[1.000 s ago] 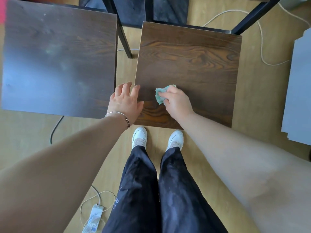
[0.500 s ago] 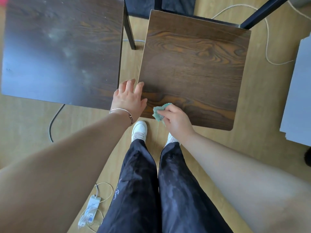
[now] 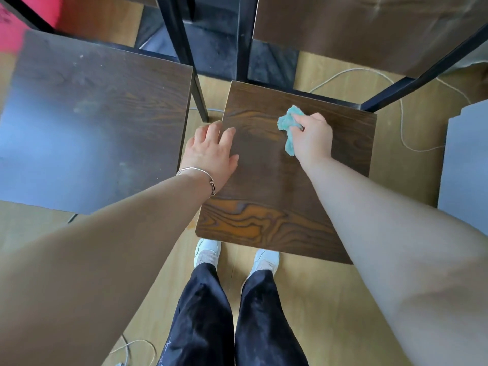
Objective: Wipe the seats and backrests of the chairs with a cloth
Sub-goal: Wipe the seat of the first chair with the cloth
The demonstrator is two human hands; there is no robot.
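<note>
a teal cloth (image 3: 286, 128) is clamped in the right hand (image 3: 311, 138) on the chair seat (image 3: 277, 196); the left hand (image 3: 208, 151) is laid flat, fingers apart, on its edge.

No readable txt, labels or nos.; mark on trousers (image 3: 203, 313) too blurred.

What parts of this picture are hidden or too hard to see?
Head view: part of the cloth is bunched inside the right hand.
Head view: the left hand and both forearms cover parts of the seat.
Head view: the backrest is cut off by the top edge.
</note>
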